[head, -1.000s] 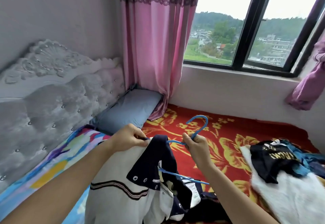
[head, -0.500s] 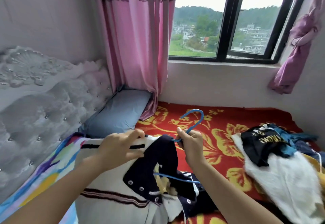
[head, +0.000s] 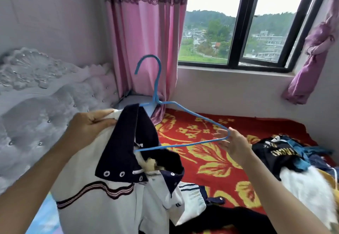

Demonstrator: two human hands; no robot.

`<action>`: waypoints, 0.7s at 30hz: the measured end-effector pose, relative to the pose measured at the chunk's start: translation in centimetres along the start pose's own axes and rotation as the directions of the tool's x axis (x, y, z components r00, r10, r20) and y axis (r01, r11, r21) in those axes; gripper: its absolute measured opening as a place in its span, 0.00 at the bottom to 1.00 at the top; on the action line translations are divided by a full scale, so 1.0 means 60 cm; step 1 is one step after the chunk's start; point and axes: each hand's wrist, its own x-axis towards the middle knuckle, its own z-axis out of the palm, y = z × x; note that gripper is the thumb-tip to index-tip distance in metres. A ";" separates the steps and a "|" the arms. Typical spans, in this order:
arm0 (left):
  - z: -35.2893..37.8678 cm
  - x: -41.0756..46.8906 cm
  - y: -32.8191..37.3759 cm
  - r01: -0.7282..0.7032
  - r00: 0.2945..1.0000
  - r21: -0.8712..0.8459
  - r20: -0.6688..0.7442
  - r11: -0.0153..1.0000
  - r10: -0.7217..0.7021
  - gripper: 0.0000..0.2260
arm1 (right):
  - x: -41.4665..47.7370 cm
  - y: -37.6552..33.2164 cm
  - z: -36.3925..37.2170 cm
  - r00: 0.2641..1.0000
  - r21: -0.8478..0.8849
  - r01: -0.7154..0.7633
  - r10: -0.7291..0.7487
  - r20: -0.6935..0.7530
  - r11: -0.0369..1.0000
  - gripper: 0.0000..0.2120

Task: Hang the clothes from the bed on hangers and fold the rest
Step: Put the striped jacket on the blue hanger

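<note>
A white shirt with a dark navy collar [head: 126,149] hangs lifted in front of me. My left hand [head: 89,125] grips its white shoulder fabric beside the collar. A blue wire hanger [head: 156,94] stands upright, its left arm tucked under the collar, its hook pointing up. My right hand [head: 232,142] holds the hanger's bare right corner with the fingers fairly straight. More clothes lie in a heap [head: 293,162] on the red flowered bedspread [head: 211,160] to the right.
A padded grey headboard [head: 45,96] runs along the left. A pink curtain [head: 145,37] hangs in the corner above a blue pillow [head: 134,101]. The window [head: 238,32] and a tied purple curtain [head: 315,54] are at the back right. Dark garments [head: 220,217] lie below the shirt.
The hanger has been raised upright and its left arm pushed into the shirt's collar. My right hand slid from the hook's neck out to the hanger's right corner. The shirt is lifted higher.
</note>
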 end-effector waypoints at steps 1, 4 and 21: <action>-0.005 0.007 0.007 -0.005 1.000 -0.037 -0.017 0.999 0.004 0.17 | 0.001 0.011 -0.003 0.999 0.028 -0.022 0.023 -0.022 0.999 0.15; -0.009 0.027 0.037 -0.033 0.998 -0.098 -0.051 0.995 0.028 0.18 | -0.024 0.024 0.042 0.977 0.047 0.096 -0.103 0.185 0.994 0.17; -0.129 -0.005 -0.123 0.247 0.968 -0.194 0.000 0.950 -0.251 0.14 | -0.121 -0.144 0.057 0.373 -0.384 0.923 -0.182 0.910 -0.024 0.12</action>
